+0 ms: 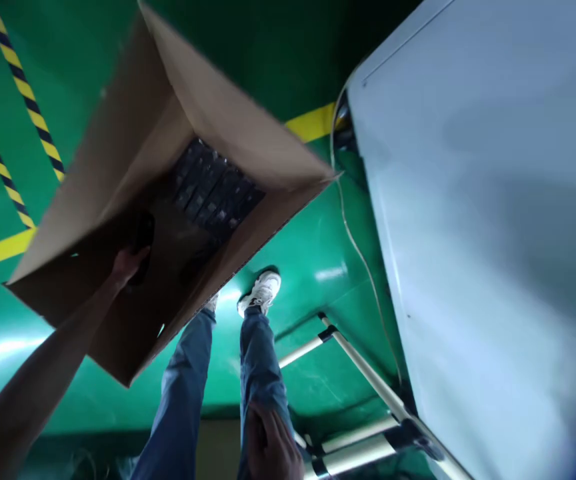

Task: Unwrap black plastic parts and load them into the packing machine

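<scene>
My left hand reaches down inside a large open cardboard box. Its fingers are closed on a dark, elongated object whose kind is lost in the shadow. Across the far part of the box floor, several dark packed pieces lie side by side in rows, with shiny glints on them. Low in the view, my right hand hangs in front of my right leg, outside the box. Its fingers are curled in, and nothing shows in them.
A big pale, smooth-topped unit fills the right side, with a thin cable on the green floor beside it. A frame of white tubes with black joints stands near my legs. Yellow-black striped tape marks the floor at left.
</scene>
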A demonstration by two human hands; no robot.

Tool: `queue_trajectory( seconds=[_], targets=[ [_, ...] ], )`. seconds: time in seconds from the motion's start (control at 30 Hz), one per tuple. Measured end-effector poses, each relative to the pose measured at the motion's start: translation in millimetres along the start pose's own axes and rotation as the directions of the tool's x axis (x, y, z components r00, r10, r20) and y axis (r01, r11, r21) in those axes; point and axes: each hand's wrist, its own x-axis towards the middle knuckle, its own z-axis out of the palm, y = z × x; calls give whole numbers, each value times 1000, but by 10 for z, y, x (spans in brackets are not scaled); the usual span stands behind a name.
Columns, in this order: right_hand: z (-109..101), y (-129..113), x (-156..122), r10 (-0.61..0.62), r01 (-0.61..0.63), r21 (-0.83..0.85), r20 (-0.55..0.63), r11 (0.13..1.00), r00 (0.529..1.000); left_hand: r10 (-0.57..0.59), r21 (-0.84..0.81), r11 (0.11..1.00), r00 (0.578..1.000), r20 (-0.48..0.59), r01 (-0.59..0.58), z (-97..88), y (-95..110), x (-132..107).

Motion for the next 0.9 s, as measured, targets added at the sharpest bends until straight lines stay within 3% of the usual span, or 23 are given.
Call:
queue_trajectory(
  seconds=[0.07,0.13,0.23,0.3,0.33,0.4,0.47,0.53,0.6,0.67,0.83,0.9],
  targets=[
    [13,-154,54,-49,48,14,38,999,998,-36,92,995,995,-95,44,-384,296,-376],
    [26,-350,117,-53,49,93,36,994,998,1,144,989,986,-167,24,-757,594,-834],
    [32,-812,201,-79,79,265,-12,961,997,149,184,977,964,-219,-110,-1206,970,-1599],
    [-16,-1249,234,-125,118,435,-13,893,992,297,201,947,924,-242,-252,-1405,1163,-2098],
    [-65,-1494,236,-155,133,518,0,845,988,408,235,906,873,-268,-352,-1480,1246,-2337],
    [-215,-1989,208,-221,152,634,30,758,975,683,384,728,655,-325,-568,-1594,1400,-2789],
    [-422,-2429,141,-277,200,674,8,711,961,863,523,506,407,-300,-686,-1677,1544,-3199],
    [-669,-2753,45,-302,244,722,-51,648,952,942,575,333,244,-228,-748,-1727,1681,-3545],
    [-924,-2926,-80,-299,259,799,-104,543,949,980,563,192,125,-156,-804,-1745,1815,-3801],
    [-1138,-2949,-222,-280,264,864,-150,429,948,994,504,79,29,-107,-860,-1751,1968,-3966],
    [-1416,-2666,-580,-97,320,910,-305,264,947,977,242,-201,-213,-24,-949,-1892,2551,-4361],
    [-1527,-2581,-759,-10,405,880,-416,248,909,957,151,-289,-288,30,-945,-1978,2814,-4616]
  ],
)
